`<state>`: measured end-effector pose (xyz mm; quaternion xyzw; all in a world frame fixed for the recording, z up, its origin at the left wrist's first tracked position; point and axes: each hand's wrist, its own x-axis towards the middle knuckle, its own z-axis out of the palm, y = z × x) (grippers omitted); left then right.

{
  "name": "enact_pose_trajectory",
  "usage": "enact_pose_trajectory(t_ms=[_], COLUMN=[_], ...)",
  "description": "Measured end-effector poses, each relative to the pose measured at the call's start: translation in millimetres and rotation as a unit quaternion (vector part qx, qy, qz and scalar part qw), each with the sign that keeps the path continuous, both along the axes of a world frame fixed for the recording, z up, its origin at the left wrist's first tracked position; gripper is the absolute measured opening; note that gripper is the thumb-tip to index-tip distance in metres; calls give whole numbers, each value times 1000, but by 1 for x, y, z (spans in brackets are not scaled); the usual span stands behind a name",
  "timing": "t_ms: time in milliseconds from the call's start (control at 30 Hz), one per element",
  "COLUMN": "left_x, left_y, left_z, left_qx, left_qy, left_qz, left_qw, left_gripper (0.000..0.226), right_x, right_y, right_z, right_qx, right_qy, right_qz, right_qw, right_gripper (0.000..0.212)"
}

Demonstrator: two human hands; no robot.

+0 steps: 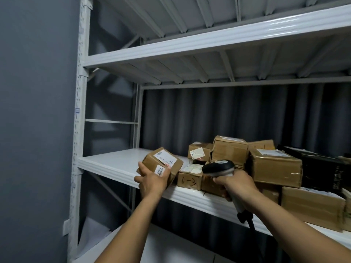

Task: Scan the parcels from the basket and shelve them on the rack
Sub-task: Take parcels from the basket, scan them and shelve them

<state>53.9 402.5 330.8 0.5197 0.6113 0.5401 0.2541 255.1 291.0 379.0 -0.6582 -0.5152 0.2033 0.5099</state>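
My left hand [152, 182] grips a small cardboard parcel [161, 162] with white labels, tilted over the front edge of the white rack's middle shelf [114, 164]. To its right, my right hand [237, 186] holds a black and grey barcode scanner [218, 168] by the handle, its head towards the parcel. A cable hangs from the handle's base. Several brown parcels [229, 150] are piled on the shelf behind the scanner. One of them, a small box [189, 180], is marked "6-3" by hand. The basket is out of view.
A black box [319, 168] lies at the right of the pile, with a large brown carton [311, 204] below it. The left part of the middle shelf is bare. The upper shelf [190, 44] spans above, a grey wall [38, 111] stands at left, and a dark curtain hangs behind the rack.
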Motion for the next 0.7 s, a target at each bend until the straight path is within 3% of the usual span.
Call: enact_pose_trajectory(t_ms=[167, 267, 700], left_x=[-13, -19, 15], left_y=[12, 21, 68], left_z=[-17, -22, -8], left_qx=[39, 86, 34], left_qy=[198, 266, 262], left_qz=[45, 16, -82], left_qw=[978, 960, 961], left_gripper=[115, 113, 108], right_x=[0, -1, 6], right_y=[9, 13, 23], right_z=[-5, -7, -1], right_qx=[1, 0, -14], right_qy=[-5, -6, -50], right_qz=[-9, -13, -9], right_qw=[1000, 1000, 999], right_gripper=[12, 10, 11])
